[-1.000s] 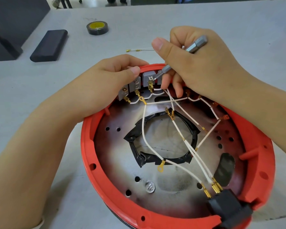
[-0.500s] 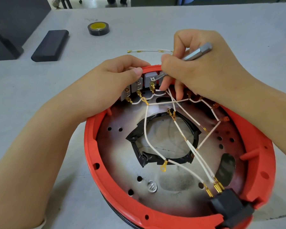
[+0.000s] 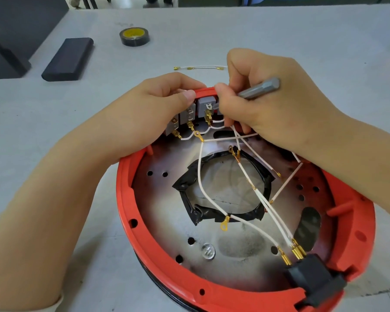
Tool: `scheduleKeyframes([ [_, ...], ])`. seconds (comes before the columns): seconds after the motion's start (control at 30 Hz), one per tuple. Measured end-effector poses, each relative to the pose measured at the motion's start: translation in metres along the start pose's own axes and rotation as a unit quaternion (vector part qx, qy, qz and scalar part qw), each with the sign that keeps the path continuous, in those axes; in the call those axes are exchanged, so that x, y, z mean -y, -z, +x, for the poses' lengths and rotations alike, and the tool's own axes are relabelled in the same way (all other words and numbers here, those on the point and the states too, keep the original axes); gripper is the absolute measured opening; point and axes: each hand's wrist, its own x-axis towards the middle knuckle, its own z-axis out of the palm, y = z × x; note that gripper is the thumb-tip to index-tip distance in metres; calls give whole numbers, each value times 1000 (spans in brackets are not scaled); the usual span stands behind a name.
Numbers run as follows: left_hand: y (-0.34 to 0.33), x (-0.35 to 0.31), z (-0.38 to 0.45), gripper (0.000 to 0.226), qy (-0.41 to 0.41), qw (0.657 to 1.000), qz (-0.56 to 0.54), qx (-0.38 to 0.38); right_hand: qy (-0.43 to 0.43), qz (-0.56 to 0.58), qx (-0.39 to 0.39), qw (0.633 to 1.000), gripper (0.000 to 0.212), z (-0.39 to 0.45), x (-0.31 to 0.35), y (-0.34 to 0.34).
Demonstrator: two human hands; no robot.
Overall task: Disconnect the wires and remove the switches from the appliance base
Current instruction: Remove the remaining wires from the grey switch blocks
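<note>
While the grey table (image 3: 279, 30) carries everything, the largest thing on it is the red appliance base (image 3: 131, 199), lying open side up near the person, its metal floor crossed by white wires (image 3: 206, 194) that run from a black plug block (image 3: 313, 282) at the near right rim up to the far rim. Across that far rim stands a row of grey switches (image 3: 206, 104), set side by side so the row's long axis follows the rim from lower left to upper right, each with brass terminals pointing down and toward the person. The left hand (image 3: 144, 113) grips the rim and the left end of the row, fingers curled over the outside, thumb pressed on top just beside the exposed switch. The right hand (image 3: 273, 109) is clenched round a grey metal tool (image 3: 259, 87), whose shaft slants down and left; its tip is hidden behind the thumb, apparently at that switch's right edge. So the switch lies directly between the two thumbs, touching or nearly touching both, with the right hand the working one. Farther off lie a loose wire (image 3: 200, 67), a tape roll (image 3: 135, 36) and a black block (image 3: 69, 58).
</note>
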Motion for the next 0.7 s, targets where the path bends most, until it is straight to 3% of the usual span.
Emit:
scheduleKeyframes([
  [0.43, -1, -2, 0, 21, 4, 1000, 21, 4, -97, 36, 172, 980, 31, 38, 8, 21],
  [0.7, -1, -4, -3, 22, 11, 1000, 12, 3, -106, 63, 166, 978, 28, 41, 8, 18],
])
